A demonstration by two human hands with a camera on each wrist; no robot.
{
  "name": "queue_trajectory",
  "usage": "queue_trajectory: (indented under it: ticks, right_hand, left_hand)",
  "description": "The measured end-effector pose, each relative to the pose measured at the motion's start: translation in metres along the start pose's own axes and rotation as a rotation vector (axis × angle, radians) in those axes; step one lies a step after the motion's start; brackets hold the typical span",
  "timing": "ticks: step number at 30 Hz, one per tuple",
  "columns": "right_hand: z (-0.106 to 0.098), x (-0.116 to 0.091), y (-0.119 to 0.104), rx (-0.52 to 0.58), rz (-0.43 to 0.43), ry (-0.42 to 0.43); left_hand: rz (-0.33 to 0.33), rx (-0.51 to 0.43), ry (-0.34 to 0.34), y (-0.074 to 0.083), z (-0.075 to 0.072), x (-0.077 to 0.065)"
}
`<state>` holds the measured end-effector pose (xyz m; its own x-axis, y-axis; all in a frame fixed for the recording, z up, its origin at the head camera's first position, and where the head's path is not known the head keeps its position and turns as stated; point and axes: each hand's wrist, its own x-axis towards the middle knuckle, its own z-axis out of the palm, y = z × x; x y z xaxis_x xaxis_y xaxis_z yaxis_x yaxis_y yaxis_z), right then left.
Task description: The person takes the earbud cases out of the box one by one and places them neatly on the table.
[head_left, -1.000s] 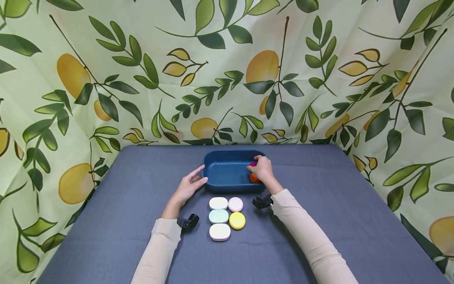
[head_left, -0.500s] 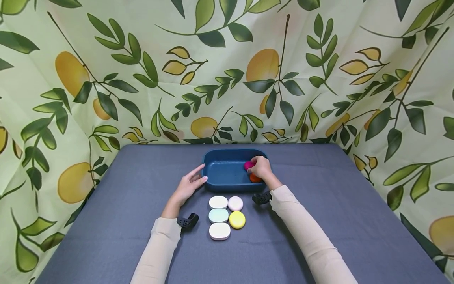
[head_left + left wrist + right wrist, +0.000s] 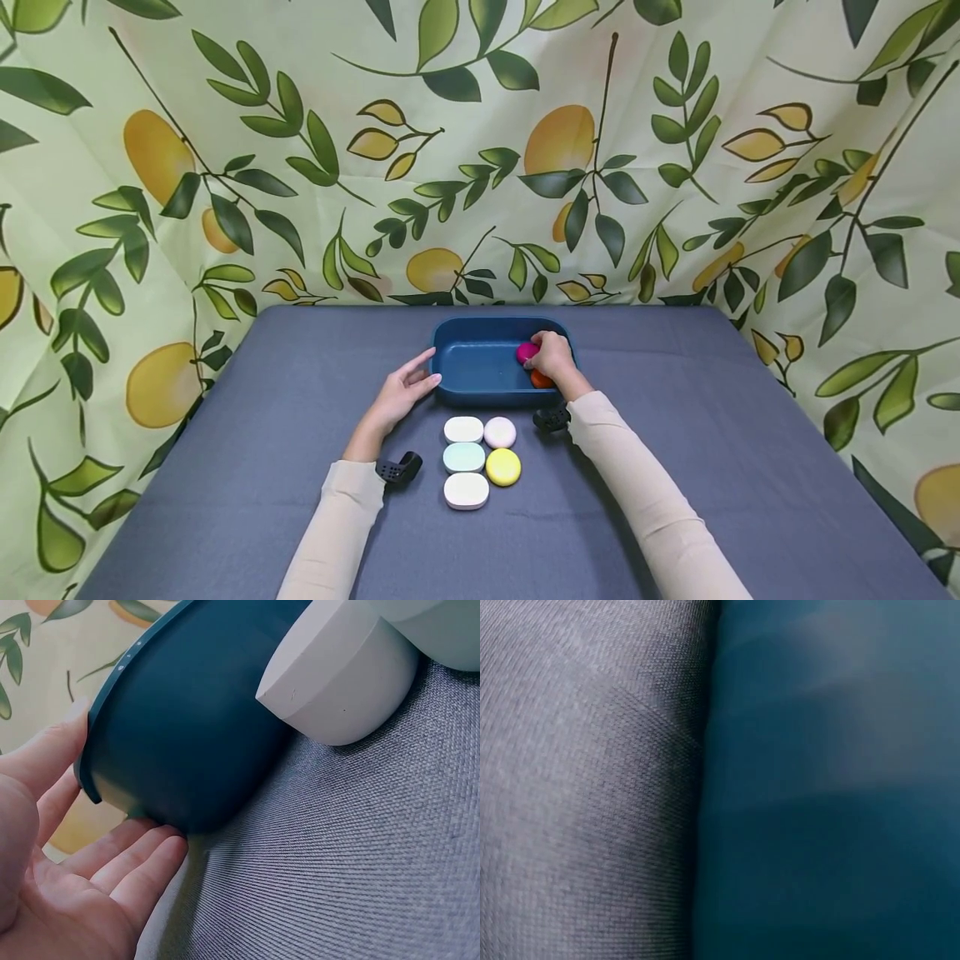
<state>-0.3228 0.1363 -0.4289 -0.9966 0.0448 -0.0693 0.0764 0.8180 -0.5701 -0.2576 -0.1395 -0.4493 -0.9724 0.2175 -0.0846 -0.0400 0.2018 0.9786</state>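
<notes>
A dark blue rectangular bin point(image 3: 472, 398) lies on the table. In the head view my right hand point(image 3: 552, 357) reaches into its right end and pinches a round magenta block point(image 3: 527, 353) between thumb and fingers. An orange-red block point(image 3: 542, 380) sits just below that hand, partly covered by it. My left hand point(image 3: 401, 396) is at the bin's left end with fingers extended. In the left wrist view its thumb touches the rim and its other fingertips point(image 3: 161, 859) lie against the lower wall. The right wrist view holds only the bin's outer wall point(image 3: 825, 847) and cloth.
In front of the bin stand two columns of blocks: a white oval point(image 3: 463, 430), a pale mint oval point(image 3: 463, 457), another white oval point(image 3: 467, 492), a pale pink round point(image 3: 499, 433) and a yellow round point(image 3: 503, 467). Grey-blue cloth point(image 3: 315, 358) covers the table; a leaf-print curtain point(image 3: 480, 167) hangs behind.
My right hand has shifted slightly left inside the bin, and the magenta block, mostly covered before, shows more fully left of it. My left hand stays at the bin's left end.
</notes>
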Motion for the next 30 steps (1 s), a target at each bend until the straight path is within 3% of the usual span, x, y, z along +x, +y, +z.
queue_trajectory:
  ticks: [9,17,22,30]
  right_hand:
    - [-0.002,-0.004,-0.001,0.009,-0.002,0.021]
    - [-0.003,-0.005,-0.003,0.029,-0.028,0.065]
    - [-0.011,-0.010,-0.005,0.056,-0.067,0.057]
    - [-0.019,-0.018,-0.007,0.107,-0.135,0.052]
  left_hand:
    - [0.008,0.004,0.015,-0.008,0.000,0.004]
    - [-0.001,0.017,-0.002,0.018,0.001,-0.013]
    - [-0.001,0.013,-0.003,0.022,0.002,-0.016]
    - [0.019,0.019,0.019,-0.009,-0.001,0.004]
